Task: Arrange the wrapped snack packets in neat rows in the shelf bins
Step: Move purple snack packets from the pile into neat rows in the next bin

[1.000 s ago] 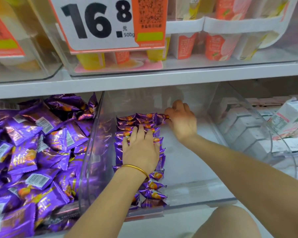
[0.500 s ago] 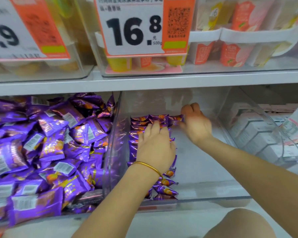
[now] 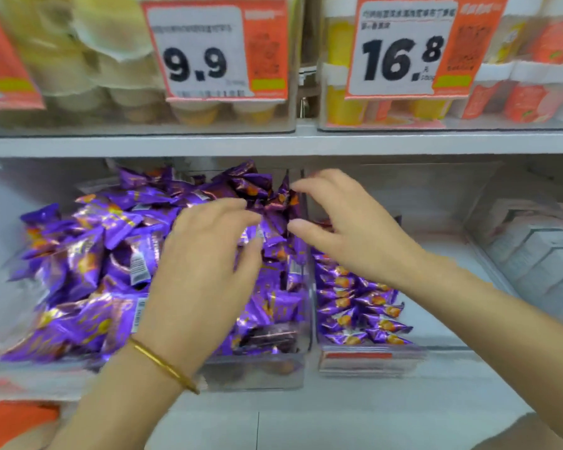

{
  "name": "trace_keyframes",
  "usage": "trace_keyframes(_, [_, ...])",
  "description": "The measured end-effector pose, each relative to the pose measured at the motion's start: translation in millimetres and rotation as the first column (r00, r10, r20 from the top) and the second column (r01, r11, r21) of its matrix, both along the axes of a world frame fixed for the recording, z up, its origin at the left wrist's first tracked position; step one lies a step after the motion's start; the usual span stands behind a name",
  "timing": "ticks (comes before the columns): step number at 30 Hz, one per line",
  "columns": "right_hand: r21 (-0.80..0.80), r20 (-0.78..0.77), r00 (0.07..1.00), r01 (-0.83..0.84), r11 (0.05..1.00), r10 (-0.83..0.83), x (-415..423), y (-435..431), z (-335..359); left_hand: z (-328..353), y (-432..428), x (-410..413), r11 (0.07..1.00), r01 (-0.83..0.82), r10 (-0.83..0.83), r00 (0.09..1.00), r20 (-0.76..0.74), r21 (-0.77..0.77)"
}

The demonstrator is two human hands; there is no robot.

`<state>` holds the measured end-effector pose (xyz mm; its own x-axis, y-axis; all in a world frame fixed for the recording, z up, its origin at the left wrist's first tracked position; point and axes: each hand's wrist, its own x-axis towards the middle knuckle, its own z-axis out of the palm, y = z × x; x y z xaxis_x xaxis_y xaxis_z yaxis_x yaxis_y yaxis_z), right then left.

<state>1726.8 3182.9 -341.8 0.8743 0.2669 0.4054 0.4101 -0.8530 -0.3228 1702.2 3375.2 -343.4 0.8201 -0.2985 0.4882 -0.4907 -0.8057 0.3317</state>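
A loose heap of purple snack packets [image 3: 88, 254] fills the clear left bin [image 3: 257, 375]. In the clear middle bin [image 3: 436, 332] a neat row of the same purple packets [image 3: 361, 316] lies along its left wall. My left hand [image 3: 202, 280], with a gold bangle on the wrist, hovers over the right part of the heap, fingers spread and loosely bent, holding nothing. My right hand [image 3: 348, 228] reaches across the wall between the two bins, fingers and thumb apart around the packets piled at the heap's back right corner. The frame is blurred by motion.
A white shelf board [image 3: 273, 142] runs just above the bins. On it stand clear bins of yellow and orange cups with price tags 9.9 [image 3: 215, 50] and 16.8 [image 3: 403, 50]. White boxes [image 3: 533, 254] fill the bin at the right.
Both hands have left the neat row in the middle bin and moved left to the loose heap. The view has swung left, so the left bin now fills the frame's centre.
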Motion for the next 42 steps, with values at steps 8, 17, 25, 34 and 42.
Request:
trace_keyframes(8, [-0.271, -0.201, 0.975, 0.04, 0.962, -0.097, 78.5, 51.6, -2.7, -20.4, 34.9, 27.9, 0.992, -0.1, 0.092, 0.99, 0.109, 0.076])
trace_keyframes(17, [-0.412, -0.14, 0.98, 0.071, 0.908, -0.141, 124.8, 62.7, 0.9, -38.0, 41.6, 33.2, 0.996, -0.086, 0.08, 0.986, 0.146, 0.032])
trace_keyframes(25, [-0.464, -0.155, 0.957, 0.15, 0.873, -0.246, 130.2, 69.3, -1.0, -44.0, 39.8, 36.4, 0.991, -0.124, 0.114, 0.979, 0.171, 0.049])
trace_keyframes(34, [-0.278, -0.087, 0.974, 0.18, 0.943, -0.211, 110.4, 73.4, 0.4, -47.0, 39.9, 38.0, 0.987, -0.147, 0.131, 0.968, 0.213, 0.064])
trace_keyframes(42, [-0.042, 0.005, 0.991, 0.133, 0.99, -0.133, 28.9, 48.2, 6.9, -45.3, 39.5, 38.4, 0.991, -0.133, 0.122, 0.97, 0.211, 0.036])
